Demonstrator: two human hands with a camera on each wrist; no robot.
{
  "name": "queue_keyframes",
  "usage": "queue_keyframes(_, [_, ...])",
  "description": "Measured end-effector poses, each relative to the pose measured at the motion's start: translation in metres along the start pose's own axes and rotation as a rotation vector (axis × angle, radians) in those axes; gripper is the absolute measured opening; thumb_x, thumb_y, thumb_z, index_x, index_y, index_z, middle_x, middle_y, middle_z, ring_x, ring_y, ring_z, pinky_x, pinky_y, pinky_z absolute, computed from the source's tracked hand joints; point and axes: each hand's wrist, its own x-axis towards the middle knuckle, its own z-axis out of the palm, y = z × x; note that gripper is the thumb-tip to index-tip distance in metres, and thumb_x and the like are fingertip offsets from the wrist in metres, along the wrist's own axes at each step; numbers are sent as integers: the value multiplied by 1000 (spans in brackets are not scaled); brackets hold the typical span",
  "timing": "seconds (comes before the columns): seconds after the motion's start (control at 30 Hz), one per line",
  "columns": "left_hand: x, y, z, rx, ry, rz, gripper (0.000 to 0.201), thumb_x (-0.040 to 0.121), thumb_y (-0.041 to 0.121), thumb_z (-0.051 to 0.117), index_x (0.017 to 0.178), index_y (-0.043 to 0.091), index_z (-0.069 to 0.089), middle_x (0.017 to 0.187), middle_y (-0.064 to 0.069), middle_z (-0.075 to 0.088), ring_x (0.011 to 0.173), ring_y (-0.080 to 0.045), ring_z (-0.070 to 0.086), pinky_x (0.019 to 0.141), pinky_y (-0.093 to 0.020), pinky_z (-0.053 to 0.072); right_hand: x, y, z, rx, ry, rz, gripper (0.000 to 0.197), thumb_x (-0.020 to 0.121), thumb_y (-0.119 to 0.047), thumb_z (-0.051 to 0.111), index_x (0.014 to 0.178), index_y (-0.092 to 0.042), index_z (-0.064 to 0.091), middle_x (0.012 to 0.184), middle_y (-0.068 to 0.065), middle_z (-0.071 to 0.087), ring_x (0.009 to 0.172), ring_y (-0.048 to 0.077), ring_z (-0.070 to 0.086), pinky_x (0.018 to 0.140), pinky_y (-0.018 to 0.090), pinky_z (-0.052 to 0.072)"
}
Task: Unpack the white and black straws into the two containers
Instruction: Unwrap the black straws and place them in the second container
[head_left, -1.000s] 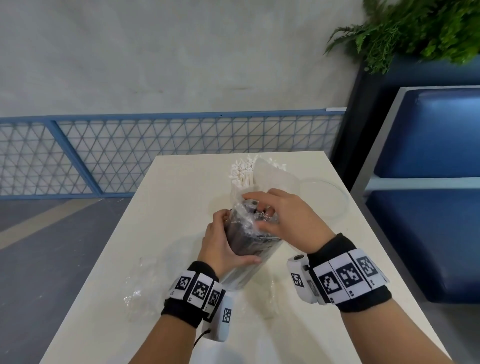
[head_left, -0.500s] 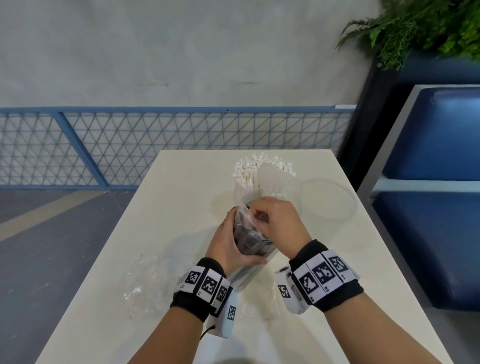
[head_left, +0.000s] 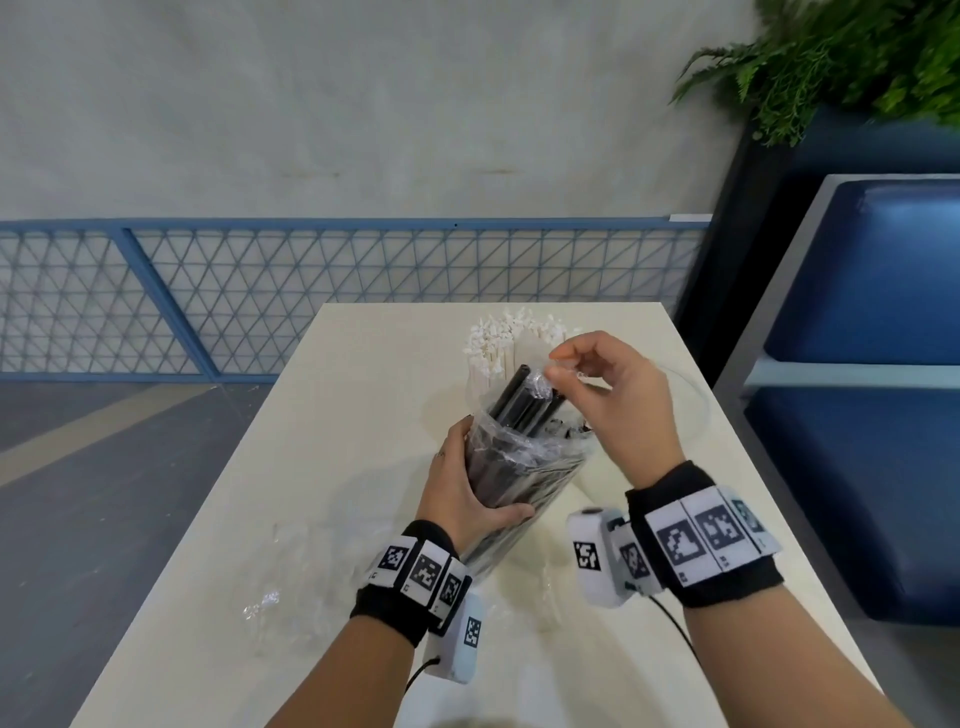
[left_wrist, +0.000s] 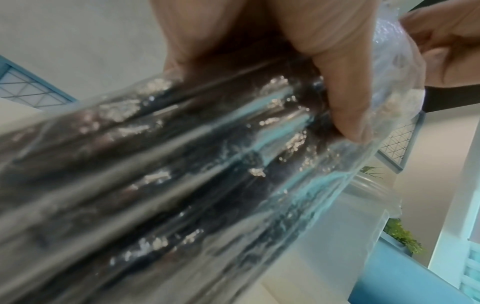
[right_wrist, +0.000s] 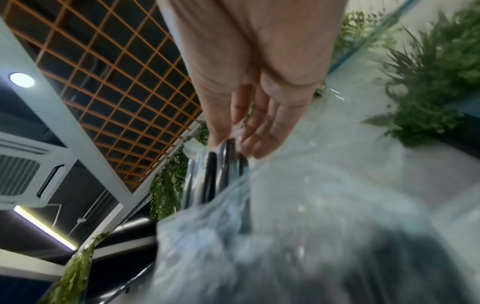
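Note:
My left hand (head_left: 470, 488) grips a clear plastic bag (head_left: 524, 467) full of black straws, held tilted above the table. My right hand (head_left: 556, 364) pinches the top ends of a few black straws (head_left: 514, 395), which stick partly out of the bag's open mouth. Behind them, white straws (head_left: 498, 343) stand upright in a clear container. A second clear container (head_left: 691, 395) stands to the right, mostly hidden by my right hand. The left wrist view shows my thumb (left_wrist: 337, 92) pressed on the bag (left_wrist: 207, 185). In the right wrist view, my fingertips (right_wrist: 233, 131) meet the straw ends (right_wrist: 223, 164).
An empty crumpled clear wrapper (head_left: 280, 587) lies on the cream table (head_left: 363, 415) at the left. A blue mesh railing (head_left: 311, 291) runs behind the table. A blue padded bench (head_left: 862, 312) and a plant (head_left: 831, 57) are at the right.
My right hand has risen from the bag's mouth, drawing a few black straws up out of it. My left hand has kept its grip on the bag.

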Motion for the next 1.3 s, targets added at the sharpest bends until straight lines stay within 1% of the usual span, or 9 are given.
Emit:
queue_keyframes(0.13, [-1,-7,0,-57,7,-7,110,38,52,89,130,39,29,126,7,53,120,-17,52,99,-44,47,-27,13,19,89,-101,209,54,68,-37,77,112,-21,51,108,-6,63,99,11,62,86,27,52])
queue_keyframes(0.27, [-3,-10,7,-47,-24,19,110,44,47,90,135,39,28,131,3,50,124,-20,49,100,-45,46,-31,18,39,102,-27,327,54,58,-42,82,100,-15,62,93,2,71,88,18,68,84,43,55])
queue_keyframes(0.43, [-4,-5,9,12,-22,55,106,46,46,87,133,39,26,134,5,43,125,-17,45,104,-43,42,-32,14,55,142,142,349,28,73,-28,76,56,-17,57,58,3,62,55,18,61,59,35,52])
queue_keyframes(0.67, [2,-4,2,41,-27,81,104,45,47,84,131,38,27,134,2,41,125,-20,43,105,-45,40,-19,8,44,347,233,306,34,73,-32,73,78,1,67,80,19,71,75,32,69,74,49,57])
queue_keyframes(0.83, [3,-4,2,32,-38,73,104,44,49,84,131,39,27,134,2,42,125,-22,43,104,-47,40,-8,-8,22,454,296,206,11,81,-17,70,77,-8,66,81,17,69,76,22,66,78,40,56])
queue_keyframes(0.97, [3,-6,1,-15,-60,63,106,44,48,85,132,40,26,137,1,41,129,-21,41,106,-47,39,-12,-8,18,515,129,208,12,78,-6,70,84,-14,65,90,9,69,85,15,66,81,28,55])
queue_keyframes(1.1, [3,-1,2,-29,-107,69,107,48,37,88,134,40,25,140,-2,40,131,-21,42,106,-45,40,-26,10,32,479,-103,332,30,73,2,74,100,-6,64,105,13,69,93,17,66,83,29,53])
queue_keyframes(1.2, [6,2,1,-73,-166,90,118,43,35,93,138,35,23,141,-2,43,131,-21,44,106,-45,40,-30,16,42,449,-66,319,25,72,2,74,94,-6,66,98,10,70,91,19,66,83,33,53])
queue_keyframes(1.3, [6,13,-5,-8,-131,88,104,45,32,91,128,38,29,128,6,55,119,-12,54,99,-31,46,-29,11,47,458,1,320,12,75,-1,72,81,-10,68,87,8,69,85,19,65,86,38,53])
